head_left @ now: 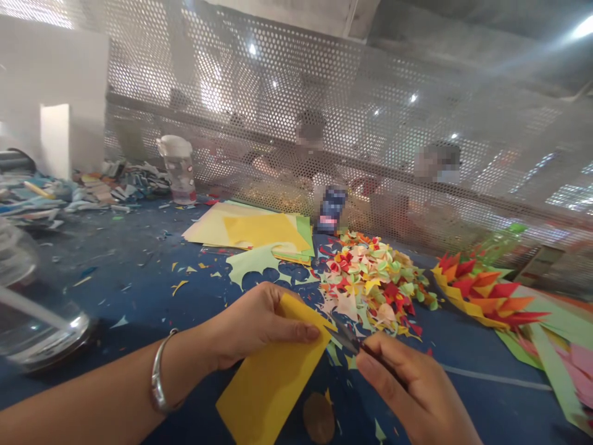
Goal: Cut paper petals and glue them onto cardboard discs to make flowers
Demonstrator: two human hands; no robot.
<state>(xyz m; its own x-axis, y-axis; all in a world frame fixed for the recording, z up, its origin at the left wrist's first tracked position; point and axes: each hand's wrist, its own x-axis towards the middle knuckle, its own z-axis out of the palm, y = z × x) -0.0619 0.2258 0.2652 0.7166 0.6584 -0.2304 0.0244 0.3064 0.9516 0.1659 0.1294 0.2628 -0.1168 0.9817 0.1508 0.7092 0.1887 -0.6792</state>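
Held between thumb and fingers of my left hand [266, 324] is a folded or stacked yellow paper strip [269, 383], slanting down toward me. My right hand [412, 383] is closed on dark scissors [345, 339], whose blades meet the paper's upper right edge. Below the strip, a round brownish disc [319, 418] lies on the blue table surface. Just beyond my hands is a pale green sheet [254, 264] with rounded cutouts along its edge. A heap of small coloured paper cuttings [380, 278] lies to its right.
Stacked yellow and green sheets [264, 230] lie behind, near a propped phone [331, 210]. On the right is a red, orange and yellow folded-paper piece [486, 293]. A lidded cup [178, 170] and scraps stand at the left. A perforated metal screen [259, 93] borders the back, with people beyond.
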